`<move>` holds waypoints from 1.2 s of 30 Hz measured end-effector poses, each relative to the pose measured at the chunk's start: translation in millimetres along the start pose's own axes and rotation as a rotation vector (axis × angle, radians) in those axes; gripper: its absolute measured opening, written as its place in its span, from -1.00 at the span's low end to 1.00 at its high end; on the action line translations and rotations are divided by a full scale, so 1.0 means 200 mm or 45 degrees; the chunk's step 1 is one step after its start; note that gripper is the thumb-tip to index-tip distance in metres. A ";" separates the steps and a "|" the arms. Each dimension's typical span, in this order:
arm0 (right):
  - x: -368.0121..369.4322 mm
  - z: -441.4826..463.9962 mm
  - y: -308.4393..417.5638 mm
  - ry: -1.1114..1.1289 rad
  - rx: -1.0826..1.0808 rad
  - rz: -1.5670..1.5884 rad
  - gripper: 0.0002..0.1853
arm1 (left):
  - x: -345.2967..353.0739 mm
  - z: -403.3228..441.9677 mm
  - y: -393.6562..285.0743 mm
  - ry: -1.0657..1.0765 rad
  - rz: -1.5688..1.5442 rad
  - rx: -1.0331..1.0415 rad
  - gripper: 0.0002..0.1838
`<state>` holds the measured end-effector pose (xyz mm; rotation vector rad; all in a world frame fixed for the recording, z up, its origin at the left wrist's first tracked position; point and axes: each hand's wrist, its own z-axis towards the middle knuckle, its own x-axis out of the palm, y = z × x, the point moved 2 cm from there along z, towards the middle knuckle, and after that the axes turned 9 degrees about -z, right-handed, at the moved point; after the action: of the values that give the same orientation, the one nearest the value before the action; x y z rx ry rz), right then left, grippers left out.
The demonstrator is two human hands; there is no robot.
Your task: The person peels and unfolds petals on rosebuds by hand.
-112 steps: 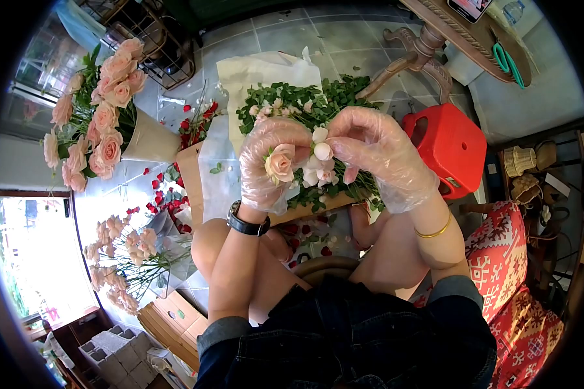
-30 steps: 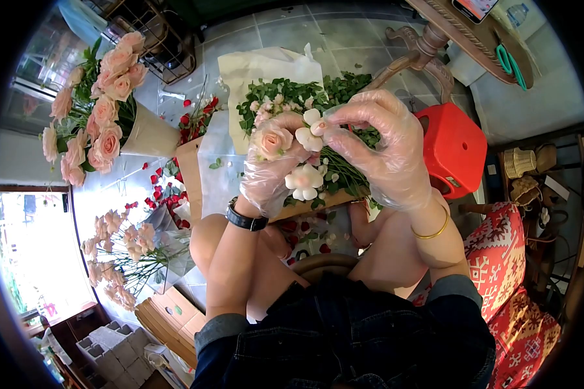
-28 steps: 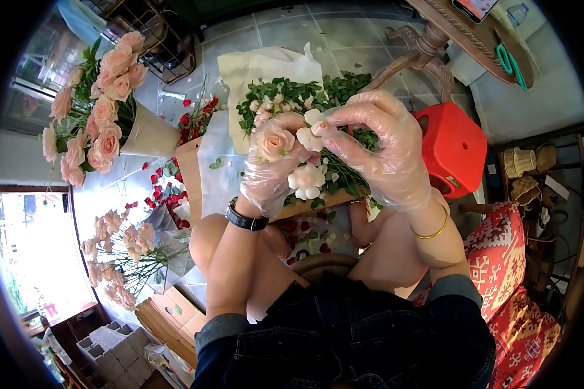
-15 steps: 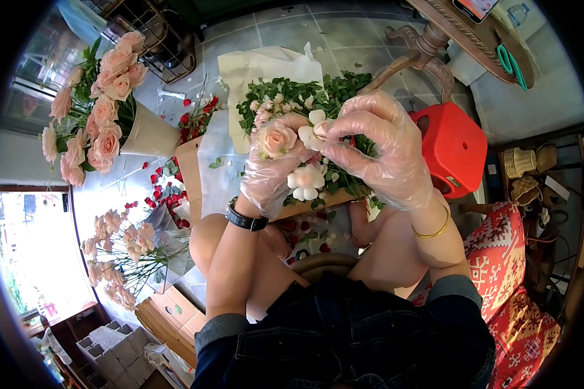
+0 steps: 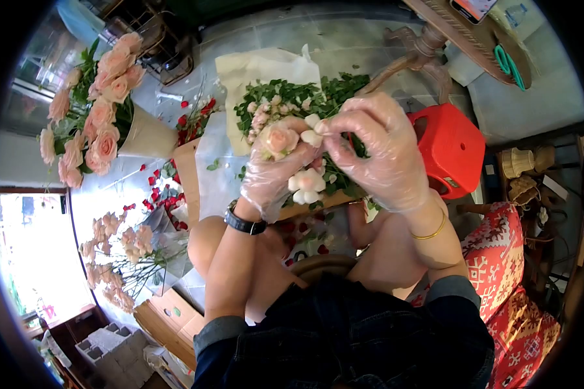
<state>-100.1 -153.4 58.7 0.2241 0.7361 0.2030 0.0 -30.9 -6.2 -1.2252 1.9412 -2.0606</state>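
My left hand (image 5: 269, 178), in a clear plastic glove, is closed around flowers at the middle of the head view. A pale pink rose (image 5: 280, 140) shows above its fingers, and a white flower with rounded petals (image 5: 306, 186) hangs below them. Between both hands is a smaller white flower (image 5: 313, 131). My right hand (image 5: 379, 155), gloved likewise, pinches this smaller flower at its right side with thumb and fingertips. The stems inside my left hand are hidden. Just beyond my hands lie small pink roses (image 5: 261, 118) and green leaves (image 5: 344, 87).
Brown paper (image 5: 237, 71) lies beneath the greenery. Pink roses (image 5: 104, 117) stand in a cone-shaped holder (image 5: 152, 133) at left, above more pale roses (image 5: 113, 253). Red petals (image 5: 165, 191) litter the floor. A red stool (image 5: 451, 152) and a wooden table (image 5: 480, 45) with green-handled scissors (image 5: 509, 67) are at right.
The fingers of my right hand have shifted slightly at the small white flower, and that flower has turned a little. My left hand keeps its grip on the flowers. The view has moved slightly.
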 end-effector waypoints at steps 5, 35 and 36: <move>-0.03 -0.01 0.01 -0.010 -0.070 -0.111 -0.78 | 0.04 -0.03 -0.01 -0.138 -0.146 -0.089 -0.65; -0.05 0.00 0.00 -0.011 0.259 0.468 -0.79 | 0.03 0.00 -0.01 -0.009 -0.398 0.285 -0.76; -0.05 0.01 0.02 -0.025 0.148 0.363 -0.77 | 0.04 -0.01 -0.03 -0.012 -0.399 0.281 -0.76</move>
<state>-106.2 -153.0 66.6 0.4416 0.6950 0.4290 -3.9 -32.2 2.2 -1.5614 1.5449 -2.3284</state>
